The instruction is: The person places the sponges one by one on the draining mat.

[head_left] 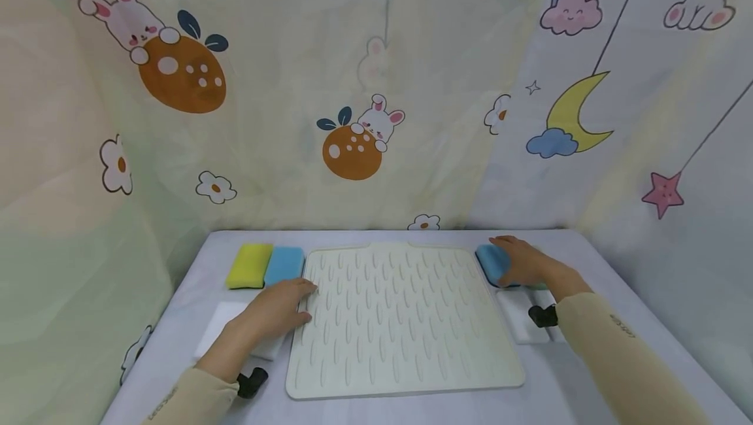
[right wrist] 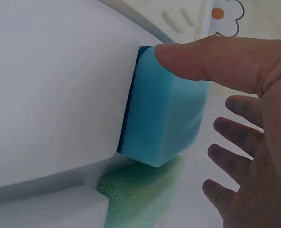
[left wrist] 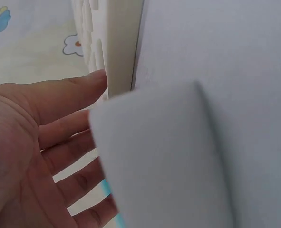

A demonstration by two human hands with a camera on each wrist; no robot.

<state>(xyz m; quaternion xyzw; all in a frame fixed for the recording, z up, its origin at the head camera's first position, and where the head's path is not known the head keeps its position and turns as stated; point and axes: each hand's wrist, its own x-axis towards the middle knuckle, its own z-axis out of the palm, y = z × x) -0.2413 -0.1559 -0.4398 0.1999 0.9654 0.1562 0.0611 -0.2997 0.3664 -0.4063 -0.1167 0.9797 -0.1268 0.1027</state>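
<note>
A pale ribbed mat (head_left: 406, 320) lies in the middle of the table, its surface covered in raised strokes. My left hand (head_left: 276, 310) is at the mat's left edge, with fingertips over the border. In the left wrist view the thumb (left wrist: 73, 92) is right at the mat's side, and the fingers extend behind a white block (left wrist: 159, 156). On the other side, my right hand (head_left: 529, 265) reaches over a blue sponge (right wrist: 166, 104) with a dark scouring layer. The right thumb (right wrist: 197, 59) overlaps the sponge's near corner, while the other fingers are spread apart from it.
A yellow sponge (head_left: 250, 267) and another blue sponge (head_left: 285, 265) sit side by side at the back left. Flat white blocks (head_left: 520, 317) lie right of the mat, near a green sponge (right wrist: 140, 190). Printed cloth (head_left: 265, 118) hangs behind the table.
</note>
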